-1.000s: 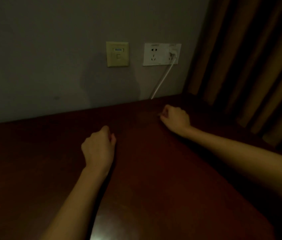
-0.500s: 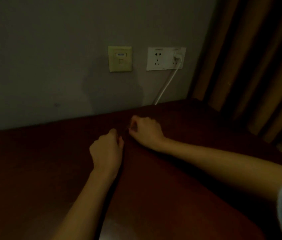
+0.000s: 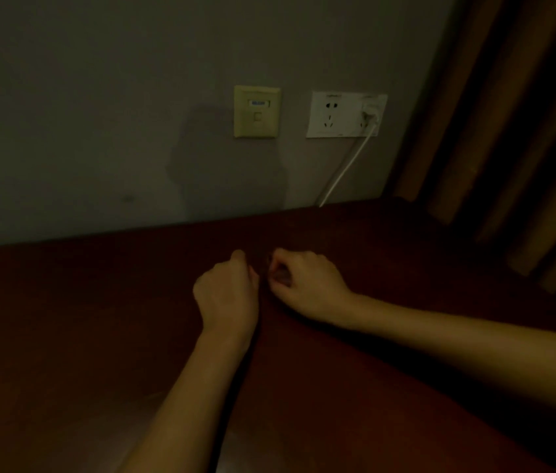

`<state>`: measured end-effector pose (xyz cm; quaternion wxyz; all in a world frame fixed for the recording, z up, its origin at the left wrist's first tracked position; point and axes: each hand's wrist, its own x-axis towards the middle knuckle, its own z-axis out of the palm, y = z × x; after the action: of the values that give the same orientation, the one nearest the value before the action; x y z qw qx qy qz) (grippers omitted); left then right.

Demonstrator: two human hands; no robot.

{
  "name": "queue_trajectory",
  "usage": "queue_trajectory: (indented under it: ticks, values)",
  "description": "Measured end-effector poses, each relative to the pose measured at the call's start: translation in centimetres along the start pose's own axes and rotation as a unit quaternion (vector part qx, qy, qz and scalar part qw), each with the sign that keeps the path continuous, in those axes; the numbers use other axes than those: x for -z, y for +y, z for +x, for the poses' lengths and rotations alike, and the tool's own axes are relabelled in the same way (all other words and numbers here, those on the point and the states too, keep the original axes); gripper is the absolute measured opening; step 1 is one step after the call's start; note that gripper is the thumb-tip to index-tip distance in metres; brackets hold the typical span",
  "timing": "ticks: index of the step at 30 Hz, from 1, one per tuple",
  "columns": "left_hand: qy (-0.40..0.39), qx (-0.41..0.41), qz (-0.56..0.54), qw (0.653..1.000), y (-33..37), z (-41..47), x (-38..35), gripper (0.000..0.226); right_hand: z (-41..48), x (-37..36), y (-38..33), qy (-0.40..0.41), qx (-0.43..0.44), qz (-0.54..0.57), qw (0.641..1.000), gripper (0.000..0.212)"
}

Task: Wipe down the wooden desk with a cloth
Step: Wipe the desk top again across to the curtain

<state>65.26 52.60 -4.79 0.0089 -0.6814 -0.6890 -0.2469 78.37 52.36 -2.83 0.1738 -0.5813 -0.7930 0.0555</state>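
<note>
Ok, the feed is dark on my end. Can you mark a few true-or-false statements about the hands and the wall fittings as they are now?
1. The left hand and right hand sit close together over the desk. True.
2. A white cable is plugged into the white socket. True.
3. The curtain hangs on the left of the view. False: it hangs on the right.
4. The right hand lies flat with straight fingers. False: its fingers are curled.
5. The yellowish wall plate is left of the white socket. True.
</note>
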Motion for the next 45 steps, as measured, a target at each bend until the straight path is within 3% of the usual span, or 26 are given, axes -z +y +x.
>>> queue_trajectory:
  ticks: [5, 10, 15, 20, 25, 30, 33, 35, 39, 45]
  values:
    - [-0.003, 0.0, -0.009, 1.0, -0.1, 0.0, 0.2, 0.018, 9.8, -1.7, 3.7, 0.042, -0.073, -0.002, 0.996, 0.02]
    - [0.003, -0.008, -0.014, 1.0, -0.1, 0.0, 0.3, 0.017, 6.9, 0.8, 9.5, 0.093, -0.173, 0.014, 0.98, 0.024]
    - [0.01, -0.005, -0.005, 1.0, 0.1, 0.1, -0.1, 0.017, -0.4, 0.5, 5.1, 0.057, -0.093, 0.021, 0.994, 0.006]
    - [0.003, -0.005, -0.005, 1.0, 0.0, 0.0, 0.2, 0.021, 5.7, -1.5, -0.2, 0.013, 0.014, 0.035, 0.999, 0.014]
    - [0.008, -0.003, -0.024, 1.0, -0.2, 0.1, 0.2, 0.017, 15.0, -2.5, 4.4, 0.061, -0.089, 0.014, 0.994, 0.029]
    - [0.001, -0.001, -0.025, 1.0, -0.2, 0.2, 0.3, 0.017, 11.3, 0.4, 10.9, 0.099, -0.184, -0.026, 0.978, 0.032]
    - [0.002, -0.007, -0.009, 1.0, -0.1, 0.1, 0.1, 0.016, 5.6, 0.9, 9.0, 0.088, -0.155, -0.012, 0.984, 0.027]
    - [0.002, -0.006, 0.005, 1.0, 0.0, 0.3, 0.0, 0.017, 2.4, 0.2, 5.6, 0.061, -0.076, -0.011, 0.995, 0.019]
    - [-0.008, 0.001, 0.01, 1.0, -0.1, 0.2, 0.2, 0.022, 3.6, -1.3, 0.0, 0.019, 0.026, 0.033, 0.999, 0.013]
    - [-0.004, -0.008, -0.021, 1.0, -0.4, 0.1, 0.0, 0.015, 12.8, -2.0, 4.5, 0.064, -0.081, 0.02, 0.994, 0.028]
